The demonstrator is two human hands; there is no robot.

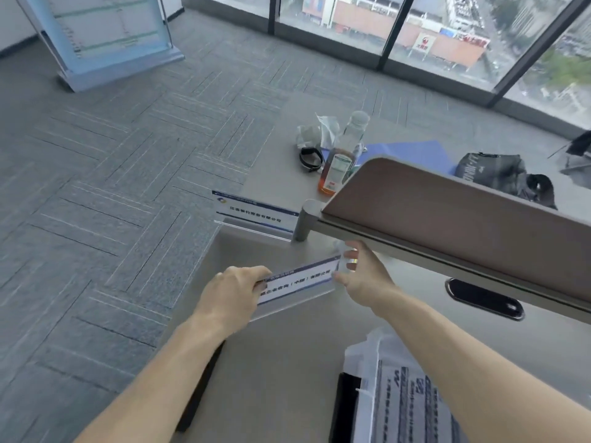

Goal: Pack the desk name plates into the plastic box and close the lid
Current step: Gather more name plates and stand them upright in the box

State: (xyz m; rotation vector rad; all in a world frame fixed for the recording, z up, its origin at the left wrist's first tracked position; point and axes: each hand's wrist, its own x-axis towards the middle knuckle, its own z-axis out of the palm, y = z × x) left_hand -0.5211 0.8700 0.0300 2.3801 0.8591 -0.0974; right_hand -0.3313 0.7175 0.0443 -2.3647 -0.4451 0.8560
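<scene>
A clear acrylic name plate (299, 284) with a white card and a blue top stripe is held just above the grey desk (287, 362). My left hand (233, 292) grips its left end. My right hand (363, 273) pinches its right end between thumb and fingers. A second name plate (256, 215) of the same kind stands upright at the desk's far left corner, apart from both hands. A clear plastic box (393, 391) with printed cards inside sits at the lower right, partly cut off by the frame edge and by my right forearm.
A brown desk divider (463, 225) runs diagonally on the right, on a grey post (305, 219). Beyond it stand an orange drink bottle (335, 167), a clear bottle (355, 129), crumpled wrap, a black band and a blue folder. A black cable port (484, 298) sits right. Carpet lies left.
</scene>
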